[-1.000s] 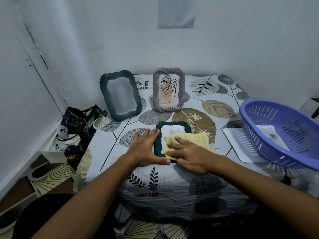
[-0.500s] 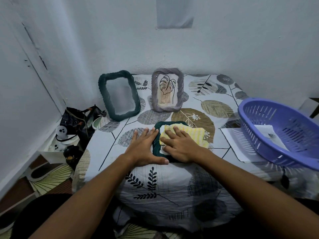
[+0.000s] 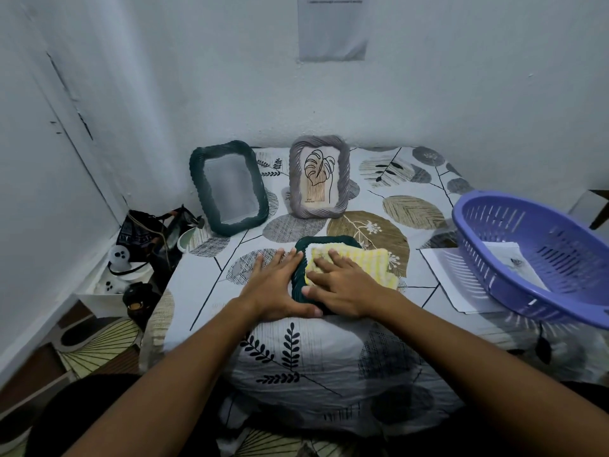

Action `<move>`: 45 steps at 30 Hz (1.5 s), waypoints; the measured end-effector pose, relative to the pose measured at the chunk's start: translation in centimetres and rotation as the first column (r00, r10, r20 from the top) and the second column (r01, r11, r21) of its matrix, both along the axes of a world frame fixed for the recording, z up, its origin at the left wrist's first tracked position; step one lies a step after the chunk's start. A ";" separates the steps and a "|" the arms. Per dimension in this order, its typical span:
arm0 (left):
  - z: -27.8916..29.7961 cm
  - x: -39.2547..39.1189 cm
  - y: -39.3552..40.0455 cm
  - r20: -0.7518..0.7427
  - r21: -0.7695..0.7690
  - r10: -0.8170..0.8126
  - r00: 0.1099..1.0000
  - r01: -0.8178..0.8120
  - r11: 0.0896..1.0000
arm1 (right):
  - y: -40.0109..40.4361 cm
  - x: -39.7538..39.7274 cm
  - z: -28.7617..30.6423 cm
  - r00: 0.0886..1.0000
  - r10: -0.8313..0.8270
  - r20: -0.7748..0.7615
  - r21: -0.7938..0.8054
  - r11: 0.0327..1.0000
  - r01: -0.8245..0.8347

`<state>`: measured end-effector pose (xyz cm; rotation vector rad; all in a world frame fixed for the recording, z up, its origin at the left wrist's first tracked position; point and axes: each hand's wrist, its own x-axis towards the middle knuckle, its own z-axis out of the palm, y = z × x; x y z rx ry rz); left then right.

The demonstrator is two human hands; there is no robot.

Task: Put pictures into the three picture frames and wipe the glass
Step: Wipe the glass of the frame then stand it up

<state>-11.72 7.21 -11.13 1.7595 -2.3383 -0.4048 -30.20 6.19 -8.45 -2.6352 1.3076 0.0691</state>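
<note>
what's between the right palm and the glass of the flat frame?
A yellow cloth: the right hand presses it flat onto the dark green frame lying on the table, as the head view shows.

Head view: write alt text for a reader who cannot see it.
A right hand presses a yellow cloth onto a dark green frame lying flat on a leaf-print table, while the left hand steadies it. Behind stand an empty green frame and a grey frame holding a leaf drawing.
</note>
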 end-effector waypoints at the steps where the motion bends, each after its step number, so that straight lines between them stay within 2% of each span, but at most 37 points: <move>1: 0.0 0.0 0.0 -0.005 -0.001 0.002 1.000 -0.002 1.000 | 0.3 -0.3 0.0 1.000 0.023 0.009 0.009 1.000 -0.023; 6: -0.1 0.1 0.0 -0.001 -0.006 -0.006 1.000 0.006 1.000 | 1.3 -2.6 0.6 0.996 0.069 0.054 0.080 0.994 -0.073; 10: -0.1 0.2 0.0 0.003 0.004 -0.007 1.000 0.007 1.000 | 0.4 -5.1 1.5 0.996 0.084 0.026 0.078 0.993 -0.086; 15: 0.0 0.2 0.1 0.000 0.013 -0.005 1.000 0.005 1.000 | -1.7 -7.9 1.6 1.000 -0.020 0.010 0.145 0.989 0.018; 23: -0.4 0.3 -0.2 0.002 0.014 -0.004 1.000 0.004 1.000 | -5.4 -5.8 1.9 0.988 -0.150 -0.026 0.081 0.985 0.152; 27: -0.4 0.3 -0.2 0.008 0.012 -0.002 1.000 0.002 1.000 | -4.7 -5.3 1.8 0.993 -0.118 -0.018 0.053 0.991 0.119; 33: -0.4 0.3 -0.2 0.018 0.017 0.000 1.000 -0.001 1.000 | -1.9 -7.4 1.5 1.000 -0.017 0.016 0.163 0.987 0.014; 39: 0.0 0.1 0.0 0.036 0.021 -0.008 0.999 0.008 1.000 | -0.5 -8.9 2.4 0.994 0.095 -0.060 0.186 0.979 -0.082; 43: 0.6 0.1 0.0 0.090 0.064 -0.025 0.996 0.020 0.998 | -0.4 -8.7 3.3 0.998 0.056 -0.032 0.141 0.989 -0.051; 45: 1.1 0.0 -0.2 0.127 0.094 -0.037 0.991 0.025 0.995 | -0.4 -8.7 4.0 0.997 -0.005 0.079 0.121 0.993 -0.005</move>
